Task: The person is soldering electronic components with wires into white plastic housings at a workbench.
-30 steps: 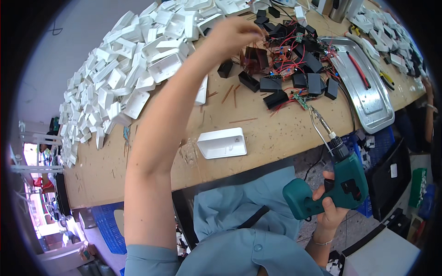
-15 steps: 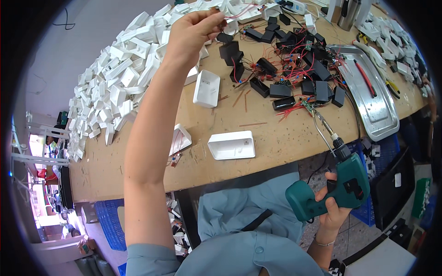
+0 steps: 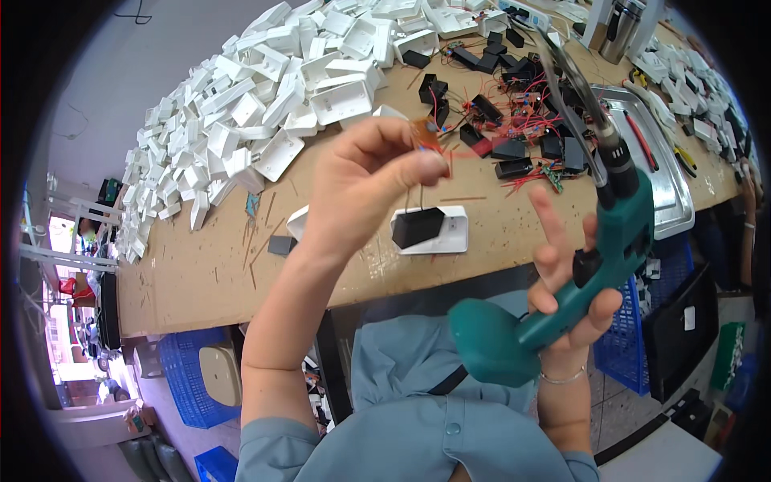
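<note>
My left hand (image 3: 365, 181) pinches a small circuit board (image 3: 427, 135) with orange and red parts, blurred by motion. From it a black box (image 3: 419, 228) hangs on thin wires, in front of or over an open white plastic case (image 3: 458, 229) near the table's front edge. My right hand (image 3: 574, 297) is wrapped round the handle of a green soldering gun (image 3: 626, 229), its index finger stretched out off the grip. The gun's metal tip and thin feed tube point up and away, over the heap of black boxes with red wires (image 3: 506, 149).
White plastic cases (image 3: 281, 88) are heaped across the table's left and back. On the right lies a metal tray (image 3: 679, 209) with a red-handled tool (image 3: 641, 140). A steel flask (image 3: 620, 30) stands at the back right. Blue baskets (image 3: 189, 386) sit below the table.
My left hand has come nearer from the back of the table, carrying the circuit board and hanging black box. My right hand has lifted the soldering gun and tilted its tip upward.
</note>
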### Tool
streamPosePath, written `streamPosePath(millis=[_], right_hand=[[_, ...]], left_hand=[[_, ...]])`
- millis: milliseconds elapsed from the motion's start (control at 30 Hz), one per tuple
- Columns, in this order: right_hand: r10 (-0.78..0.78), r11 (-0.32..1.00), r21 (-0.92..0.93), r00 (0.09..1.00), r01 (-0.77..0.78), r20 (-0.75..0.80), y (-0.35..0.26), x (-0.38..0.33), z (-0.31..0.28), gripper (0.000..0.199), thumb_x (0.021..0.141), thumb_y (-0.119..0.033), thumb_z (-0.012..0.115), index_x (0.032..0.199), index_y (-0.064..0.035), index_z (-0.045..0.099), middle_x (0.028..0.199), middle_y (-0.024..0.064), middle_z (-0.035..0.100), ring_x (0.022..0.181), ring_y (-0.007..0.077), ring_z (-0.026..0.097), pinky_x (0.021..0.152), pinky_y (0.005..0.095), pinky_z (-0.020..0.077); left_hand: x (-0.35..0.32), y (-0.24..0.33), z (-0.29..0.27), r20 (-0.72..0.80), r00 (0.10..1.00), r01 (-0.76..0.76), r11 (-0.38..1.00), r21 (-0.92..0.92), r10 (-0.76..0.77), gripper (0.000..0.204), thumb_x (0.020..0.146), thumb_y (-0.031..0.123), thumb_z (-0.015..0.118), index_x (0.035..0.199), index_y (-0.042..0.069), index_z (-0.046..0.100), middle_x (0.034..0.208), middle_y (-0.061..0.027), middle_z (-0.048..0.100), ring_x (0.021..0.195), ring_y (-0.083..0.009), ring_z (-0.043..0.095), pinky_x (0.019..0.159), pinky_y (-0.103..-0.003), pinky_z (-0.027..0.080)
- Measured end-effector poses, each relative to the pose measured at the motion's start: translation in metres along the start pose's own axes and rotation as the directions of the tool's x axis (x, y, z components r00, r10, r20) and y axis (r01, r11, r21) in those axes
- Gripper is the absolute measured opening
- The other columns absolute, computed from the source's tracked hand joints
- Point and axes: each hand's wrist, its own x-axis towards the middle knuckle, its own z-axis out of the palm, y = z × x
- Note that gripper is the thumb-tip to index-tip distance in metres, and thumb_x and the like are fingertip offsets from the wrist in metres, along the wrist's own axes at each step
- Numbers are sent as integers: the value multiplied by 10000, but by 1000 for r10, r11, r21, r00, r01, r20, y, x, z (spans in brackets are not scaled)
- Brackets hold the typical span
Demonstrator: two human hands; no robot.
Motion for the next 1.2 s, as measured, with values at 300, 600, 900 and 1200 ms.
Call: streamPosePath(millis=[300, 600, 900, 1200], right_hand=[[138, 951, -265, 985, -160, -100, 30, 13, 9, 809, 772, -303, 670, 1377, -80, 182, 1331, 269, 280, 1200, 341, 397, 848, 333, 490], [289, 912, -251, 942, -325, -172, 85, -2, -15, 745, 803, -327, 625, 1359, -44, 218, 1346, 264, 289, 1245, 358, 336, 964, 337, 393], [308, 907, -227, 926, -354, -218, 86, -4, -28, 745, 801, -339, 625, 1363, -75, 215, 1331, 246, 324, 1225, 318, 381, 951, 325, 411], [307, 927, -148, 923, -345, -231, 84, -6, -33, 758, 798, -323, 631, 1359, -42, 205, 1262, 254, 411, 1162, 326, 456, 895, 329, 465]], left_hand=[[-55, 16, -15, 41, 963, 260, 956, 138, -268, 191, 765, 75, 682, 871, -24, 557, 798, -44, 612, 728, -75, 583, 632, -204, 484], [-87, -15, -58, -33, 985, 118, 516, 848, -171, 298, 674, 221, 729, 816, 24, 556, 667, -82, 528, 592, -209, 538, 525, -290, 427], [-93, -51, -39, 286, 862, -453, 386, 804, 418, 372, 649, 48, 669, 996, 34, 535, 875, -117, 589, 786, -296, 569, 684, -373, 436], [-91, -58, -21, 179, 975, -221, 673, 706, 132, 372, 683, 68, 654, 1028, 67, 515, 824, -72, 610, 747, -256, 592, 644, -350, 433]])
